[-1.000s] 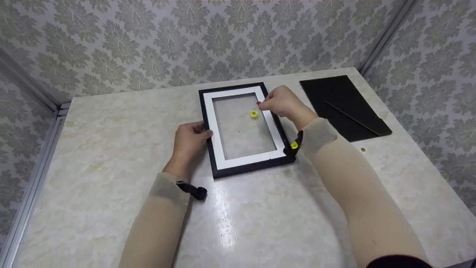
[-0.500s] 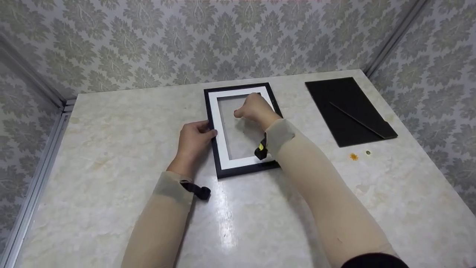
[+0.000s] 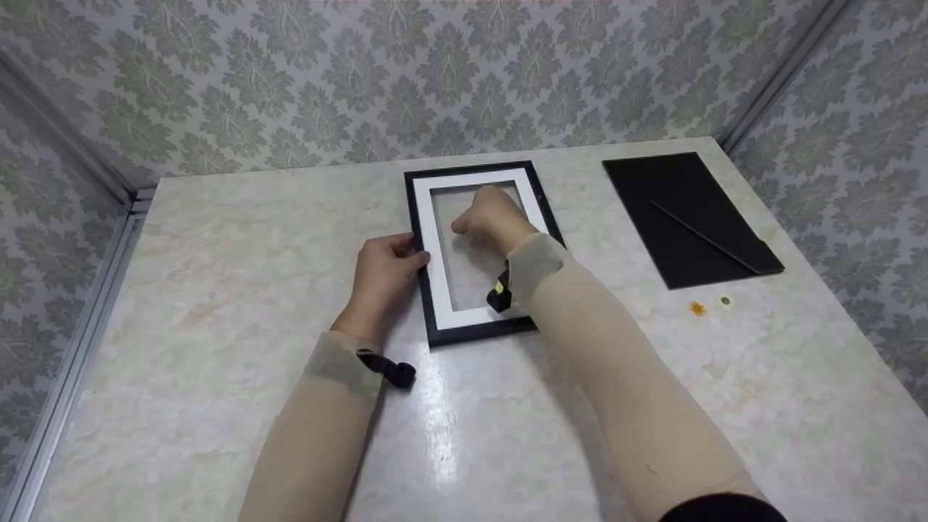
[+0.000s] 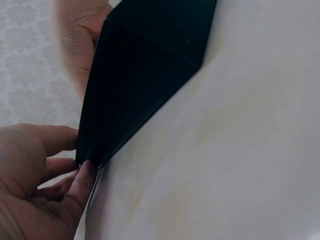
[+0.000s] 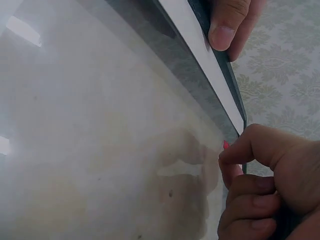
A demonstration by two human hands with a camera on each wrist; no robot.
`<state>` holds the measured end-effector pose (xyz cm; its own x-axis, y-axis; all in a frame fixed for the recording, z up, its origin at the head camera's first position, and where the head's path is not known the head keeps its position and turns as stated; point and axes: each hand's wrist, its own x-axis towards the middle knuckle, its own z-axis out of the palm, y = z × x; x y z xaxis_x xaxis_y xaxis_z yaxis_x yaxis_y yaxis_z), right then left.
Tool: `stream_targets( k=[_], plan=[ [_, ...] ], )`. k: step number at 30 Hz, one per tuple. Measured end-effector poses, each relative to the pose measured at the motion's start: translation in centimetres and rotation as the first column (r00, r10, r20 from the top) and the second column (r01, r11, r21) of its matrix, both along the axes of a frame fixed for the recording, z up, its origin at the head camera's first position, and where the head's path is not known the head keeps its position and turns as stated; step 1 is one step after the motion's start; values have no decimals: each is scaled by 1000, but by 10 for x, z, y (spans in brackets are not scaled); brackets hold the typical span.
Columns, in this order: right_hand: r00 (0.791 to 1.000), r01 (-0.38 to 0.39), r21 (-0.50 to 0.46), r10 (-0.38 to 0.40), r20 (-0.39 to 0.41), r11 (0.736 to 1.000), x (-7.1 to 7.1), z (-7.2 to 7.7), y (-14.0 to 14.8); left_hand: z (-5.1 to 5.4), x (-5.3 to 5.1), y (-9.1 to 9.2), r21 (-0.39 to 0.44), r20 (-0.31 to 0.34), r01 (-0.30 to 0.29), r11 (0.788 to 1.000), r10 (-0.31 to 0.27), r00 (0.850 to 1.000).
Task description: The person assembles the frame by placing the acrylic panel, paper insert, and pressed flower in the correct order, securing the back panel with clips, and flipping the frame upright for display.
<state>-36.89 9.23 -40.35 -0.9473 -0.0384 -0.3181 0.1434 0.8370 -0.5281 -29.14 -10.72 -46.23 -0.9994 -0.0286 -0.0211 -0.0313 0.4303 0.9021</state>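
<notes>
From here I'm seeing the right hand [image 3: 493, 214], a second ago hovering at the right border of the picture frame [image 3: 478, 333], now reaching over its glass [image 3: 471, 283] and pinching what looks like a tiny red flower [image 5: 225, 145], mostly hidden in its grip. The left hand [image 3: 388, 268] is gripping the left edge, steadying the frame lying on the table [image 3: 217, 326], so I'm judging the flower is being positioned.

head: above, forward-down, farthest | left wrist: close, frame [image 4: 137, 75] exterior | right wrist: close, frame interior | all share: hands [image 3: 384, 272]
</notes>
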Motion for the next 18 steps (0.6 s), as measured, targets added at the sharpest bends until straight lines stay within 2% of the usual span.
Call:
stream_targets(
  k=[4,9,13,18],
  plan=[
    [1000,-1,-23,2,14,1000,-2,0,4,-1,0,0,-2,-3,-1,1000,1,1000],
    [998,43,-137,-37,51,990,2,5,16,-2,0,2,-1,1,6,1000,-6,1000],
    [998,60,-194,-56,24,979,11,12,33,-2,0,3,2,25,12,1000,-12,1000],
    [1000,13,-202,-18,-23,979,23,28,56,1,1,0,-13,39,2,1000,-1,999]
  ],
)
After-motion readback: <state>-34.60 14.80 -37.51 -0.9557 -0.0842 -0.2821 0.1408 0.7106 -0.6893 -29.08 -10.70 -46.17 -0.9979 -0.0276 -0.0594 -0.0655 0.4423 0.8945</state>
